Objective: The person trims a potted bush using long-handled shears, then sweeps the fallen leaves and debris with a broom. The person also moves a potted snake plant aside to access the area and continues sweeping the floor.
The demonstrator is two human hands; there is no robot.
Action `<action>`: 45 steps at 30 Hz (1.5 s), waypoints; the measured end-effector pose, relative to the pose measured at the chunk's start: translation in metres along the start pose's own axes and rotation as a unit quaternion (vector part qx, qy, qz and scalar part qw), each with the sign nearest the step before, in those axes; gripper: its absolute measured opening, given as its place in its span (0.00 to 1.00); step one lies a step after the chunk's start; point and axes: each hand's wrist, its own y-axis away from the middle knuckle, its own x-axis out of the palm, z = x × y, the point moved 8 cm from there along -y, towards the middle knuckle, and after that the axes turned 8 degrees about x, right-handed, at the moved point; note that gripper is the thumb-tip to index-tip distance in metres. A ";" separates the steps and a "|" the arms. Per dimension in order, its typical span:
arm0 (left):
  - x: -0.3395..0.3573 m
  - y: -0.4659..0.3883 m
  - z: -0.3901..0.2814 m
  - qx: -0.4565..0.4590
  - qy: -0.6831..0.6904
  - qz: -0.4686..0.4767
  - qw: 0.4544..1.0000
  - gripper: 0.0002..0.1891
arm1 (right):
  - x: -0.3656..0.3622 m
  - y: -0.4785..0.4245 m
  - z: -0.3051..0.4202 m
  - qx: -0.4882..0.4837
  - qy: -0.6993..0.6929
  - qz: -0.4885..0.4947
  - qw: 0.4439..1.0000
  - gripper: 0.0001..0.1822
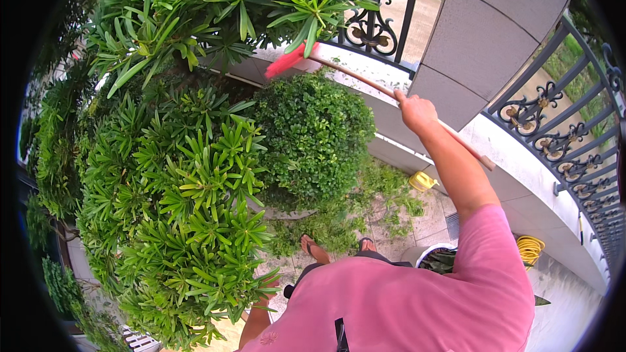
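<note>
My right hand (418,113) grips the wooden handle (362,78) of a broom, its arm stretched out over the low wall. The broom's red bristles (287,61) are at the white wall ledge (391,74), beside the leafy branches, which cover part of them. Leaf clippings are scattered on that ledge. Below the bristles stands a rounded, clipped shrub (315,139). My left hand (269,287) is low beside my body, mostly behind the leaves of a large long-leaved shrub (195,181); whether it holds anything is hidden.
Clippings (323,232) cover the paving around my sandalled feet. A yellow plastic container (422,181) sits by the wall, and a white bucket (415,253) holds dark material. A coiled yellow hose (529,250) lies farther right. A tiled pillar (469,44) and black iron railing (562,142) rise from the wall.
</note>
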 end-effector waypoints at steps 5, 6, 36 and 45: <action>0.025 0.041 -0.066 0.032 -0.046 -0.018 0.998 0.29 | 0.032 -0.002 -0.008 0.031 -0.074 0.061 0.995 0.28; 0.025 0.041 -0.065 0.045 -0.049 -0.016 0.998 0.28 | 0.025 0.008 -0.008 0.026 -0.068 0.067 0.995 0.28; 0.287 0.330 -0.512 0.839 -0.179 -0.041 0.512 0.36 | -0.022 0.105 0.137 0.027 -0.899 0.207 0.385 0.31; 0.245 0.377 -0.537 0.822 -0.201 -0.054 0.530 0.38 | -0.073 0.059 0.159 -0.276 -0.378 -0.165 0.868 0.23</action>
